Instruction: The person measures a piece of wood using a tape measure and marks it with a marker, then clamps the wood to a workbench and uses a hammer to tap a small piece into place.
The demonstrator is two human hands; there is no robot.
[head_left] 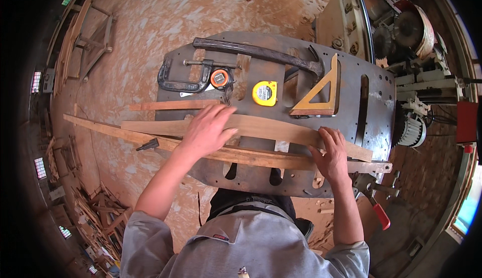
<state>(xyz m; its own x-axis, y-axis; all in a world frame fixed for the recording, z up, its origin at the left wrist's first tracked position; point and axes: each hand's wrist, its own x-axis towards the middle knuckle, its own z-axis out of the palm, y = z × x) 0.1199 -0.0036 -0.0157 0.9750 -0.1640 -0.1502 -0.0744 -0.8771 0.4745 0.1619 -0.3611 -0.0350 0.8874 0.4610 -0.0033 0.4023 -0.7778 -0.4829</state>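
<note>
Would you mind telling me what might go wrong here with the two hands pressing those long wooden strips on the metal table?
The long strips overhang the metal table far to the left, so they may tip or pivot if the left hand lifts. The right hand sits at the strips' edge, where splinters or a pinch seem possible. The yellow tape measure lies close behind and could get knocked.

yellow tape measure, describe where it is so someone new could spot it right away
Start at the dark metal machine table in the middle of the workshop. Near its centre, beyond the long wooden strips, lies the yellow tape measure, left of the wooden triangle square. Its neighbouring tape measure is orange and smaller.
</note>
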